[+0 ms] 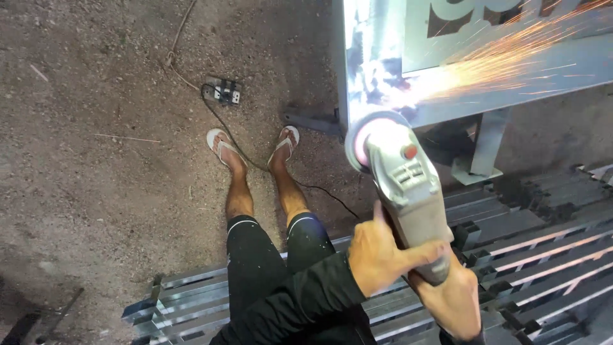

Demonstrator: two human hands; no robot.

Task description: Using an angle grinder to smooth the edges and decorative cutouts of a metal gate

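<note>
**Grinder on steel, sparks flying**

Both hands wrapped tight round one grey grinder [408,191]. Left hand [380,255] clamped on the near side of the body, thumb up along the casing, fingers curled over the top. Right hand [454,297] closed on the tail end, just behind and under the left, the two touching. Black sleeve [313,294] down to the left wrist.

Ahead of the grip: red button [410,151] on the head, then the round guard and disc [370,137], pressed against the grey steel frame [511,76]. Bright glare at the contact spot. Orange sparks [511,54] streaming away from the disc, up and to the right across the frame.

Below the grip: stacked steel tubes [549,255], some with light along their edges, running on under the arms and legs.

Left of the grip: black shorts [268,255], bare shins, feet in white flip-flops [223,147] on the dirt floor [96,160]. Black cable [255,163] passing between the feet, leading back to a socket block [223,91] well beyond them. Beside that block, a rope [175,51] lying on the dirt.
</note>
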